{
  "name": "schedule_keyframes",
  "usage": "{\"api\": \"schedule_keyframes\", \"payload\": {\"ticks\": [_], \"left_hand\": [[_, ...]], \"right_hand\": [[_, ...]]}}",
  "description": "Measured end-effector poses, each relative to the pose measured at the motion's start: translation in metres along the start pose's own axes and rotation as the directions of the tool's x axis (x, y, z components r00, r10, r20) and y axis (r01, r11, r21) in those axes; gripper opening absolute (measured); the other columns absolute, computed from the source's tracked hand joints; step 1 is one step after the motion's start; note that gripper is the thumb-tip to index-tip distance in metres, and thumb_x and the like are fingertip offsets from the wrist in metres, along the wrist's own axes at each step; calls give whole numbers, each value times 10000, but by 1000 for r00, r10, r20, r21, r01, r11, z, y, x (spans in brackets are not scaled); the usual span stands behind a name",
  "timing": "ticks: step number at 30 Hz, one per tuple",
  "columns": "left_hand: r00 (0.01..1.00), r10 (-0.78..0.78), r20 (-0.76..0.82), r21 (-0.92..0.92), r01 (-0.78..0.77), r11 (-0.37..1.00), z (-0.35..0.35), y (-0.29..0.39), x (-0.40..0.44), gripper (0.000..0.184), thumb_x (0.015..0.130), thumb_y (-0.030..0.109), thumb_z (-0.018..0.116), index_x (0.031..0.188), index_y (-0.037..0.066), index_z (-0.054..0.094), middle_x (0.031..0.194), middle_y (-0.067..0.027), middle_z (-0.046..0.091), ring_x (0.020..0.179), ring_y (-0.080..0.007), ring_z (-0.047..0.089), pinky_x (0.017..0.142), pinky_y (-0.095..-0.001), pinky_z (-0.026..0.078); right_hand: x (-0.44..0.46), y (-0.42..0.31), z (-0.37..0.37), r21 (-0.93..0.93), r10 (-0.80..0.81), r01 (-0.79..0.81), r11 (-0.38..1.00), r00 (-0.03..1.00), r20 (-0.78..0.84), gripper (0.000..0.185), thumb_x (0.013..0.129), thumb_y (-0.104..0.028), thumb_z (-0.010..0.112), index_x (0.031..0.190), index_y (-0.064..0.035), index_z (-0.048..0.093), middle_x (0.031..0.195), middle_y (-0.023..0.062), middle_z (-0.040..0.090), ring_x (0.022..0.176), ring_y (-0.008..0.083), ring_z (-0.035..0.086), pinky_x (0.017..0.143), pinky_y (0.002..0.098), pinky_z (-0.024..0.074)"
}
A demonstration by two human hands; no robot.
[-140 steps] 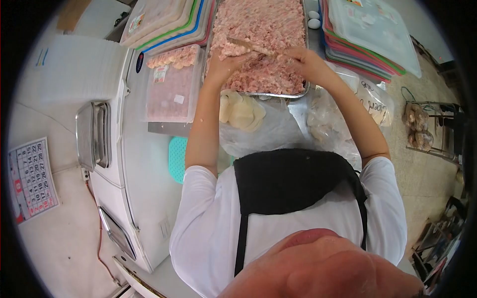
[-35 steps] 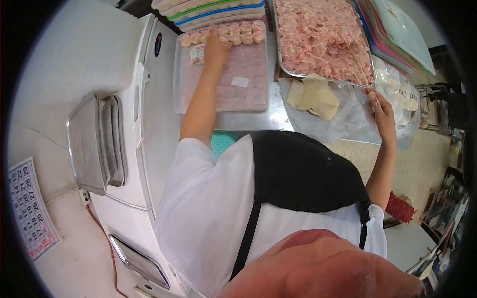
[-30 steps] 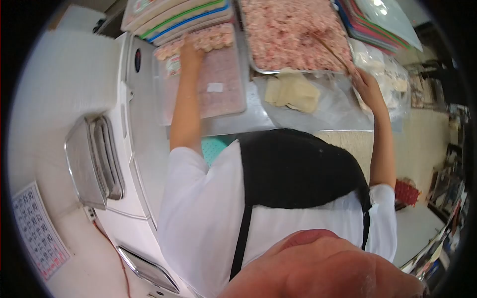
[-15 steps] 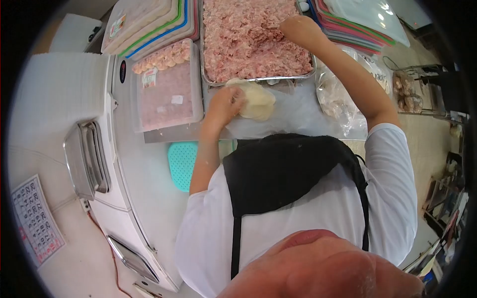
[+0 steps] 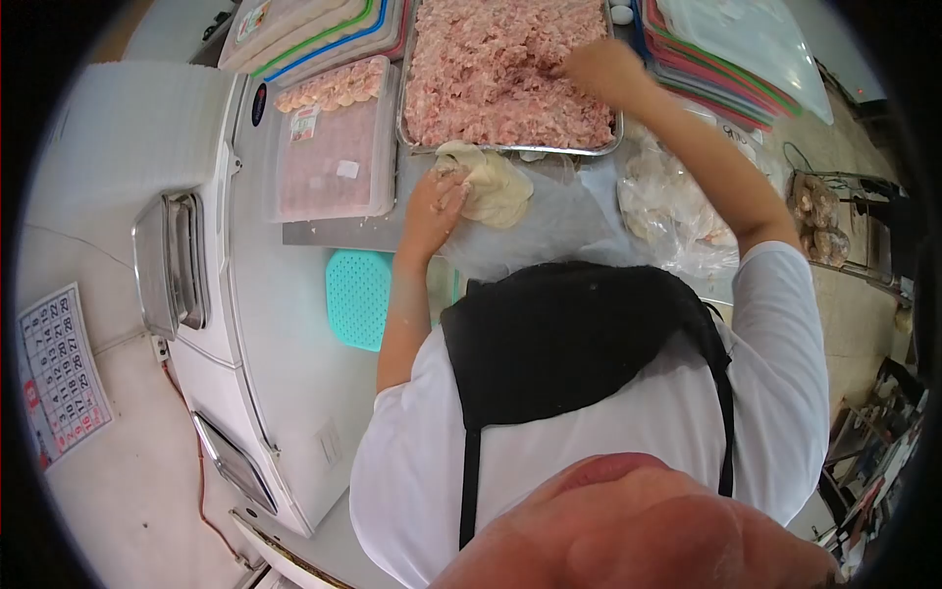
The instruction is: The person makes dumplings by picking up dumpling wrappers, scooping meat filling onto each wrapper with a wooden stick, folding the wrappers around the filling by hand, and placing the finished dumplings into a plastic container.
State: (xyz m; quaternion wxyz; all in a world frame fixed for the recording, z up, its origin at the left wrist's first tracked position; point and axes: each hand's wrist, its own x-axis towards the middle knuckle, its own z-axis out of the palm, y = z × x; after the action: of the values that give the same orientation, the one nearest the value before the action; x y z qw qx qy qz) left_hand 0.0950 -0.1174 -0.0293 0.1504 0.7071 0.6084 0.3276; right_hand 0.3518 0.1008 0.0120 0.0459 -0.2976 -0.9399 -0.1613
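Pale, thin round dough wrappers (image 5: 502,196) lie in a soft stack near the front edge of the meat tray. My left hand (image 5: 438,201) is at their left side, its fingers curled around a loose, folded wrapper at the top. Pink ground meat (image 5: 481,69) fills a shallow metal tray (image 5: 579,151). My right hand (image 5: 608,77) is at the right part of the meat, fingers bent together and slightly blurred. What lies inside those fingers is hidden. Under the wrappers, a clear plastic sheet (image 5: 559,221) covers part of the metal work surface.
A plastic container of filled pieces and a pink layer (image 5: 329,182) stands left of the tray. Stacked lidded containers (image 5: 314,34) are behind it, colored lids (image 5: 726,59) at the right. A clear bag (image 5: 662,196) lies right; a turquoise perforated basket (image 5: 358,304) sits front left.
The view has shifted slightly. My left hand's fingers have moved further over the wrapper's edge. My right hand stays at the meat, now more blurred.
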Motion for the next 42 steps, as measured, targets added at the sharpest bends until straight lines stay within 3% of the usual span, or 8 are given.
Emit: {"api": "schedule_keyframes", "payload": {"ticks": [7,10,16,19,22,26,33,42], "left_hand": [[983,85,-164,-159,-111,981,18,-20,79,209,860,180,575,952,-1,620,963,-166,629,910,-342,589,812,-381,455],[965,-93,-246,-214,39,976,14,-35,105,220,862,183,577,980,3,621,930,-168,643,847,-333,608,766,-353,471],[970,-239,48,-421,237,876,-31,-10,91,279,875,206,584,1069,9,620,999,-175,656,837,-252,642,726,-305,492],[973,-67,223,-154,103,983,-35,-14,58,214,847,185,597,999,37,623,952,-160,639,855,-322,607,780,-368,471],[980,116,161,-38,-111,993,6,-38,31,249,824,188,612,1037,58,617,981,-142,627,920,-317,587,820,-389,459],[971,233,56,-121,-225,967,19,-41,26,244,799,160,628,1019,53,627,968,-137,624,941,-312,575,836,-409,442],[888,348,300,-10,-362,932,-23,-40,23,226,756,150,640,966,66,646,1025,-143,605,967,-310,554,847,-410,437],[989,71,128,-489,1,873,-25,-46,80,228,875,160,583,1067,41,615,1043,-159,621,950,-268,597,800,-397,478]], "right_hand": [[-7,30,-30,53,47,-48,997,999,20,131,725,-125,559,695,-46,659,695,146,647,656,293,657,567,404,526],[1,37,-3,17,82,-82,997,997,1,142,737,-129,549,695,-45,656,710,161,646,687,299,657,587,414,521],[-11,-51,-4,184,197,-204,962,979,55,163,772,-150,533,704,-43,634,721,164,639,714,331,642,617,441,505],[-16,-63,-4,287,405,-487,825,863,301,179,802,-189,535,754,-45,630,752,166,640,754,351,629,664,459,496],[-24,-76,-7,469,401,-413,781,907,131,220,835,-242,527,817,-52,637,795,177,639,784,366,614,697,471,483],[-19,-49,-17,447,421,-566,693,821,385,238,796,-264,579,856,-46,654,864,198,643,809,363,618,716,464,477],[-21,-27,-14,398,485,-578,712,815,316,221,822,-218,560,869,-21,648,846,216,624,816,400,585,726,478,458],[-36,-23,-35,851,592,-522,59,705,392,326,935,-343,530,1029,-57,655,634,-80,426,540,31,333,485,200,272]]}}
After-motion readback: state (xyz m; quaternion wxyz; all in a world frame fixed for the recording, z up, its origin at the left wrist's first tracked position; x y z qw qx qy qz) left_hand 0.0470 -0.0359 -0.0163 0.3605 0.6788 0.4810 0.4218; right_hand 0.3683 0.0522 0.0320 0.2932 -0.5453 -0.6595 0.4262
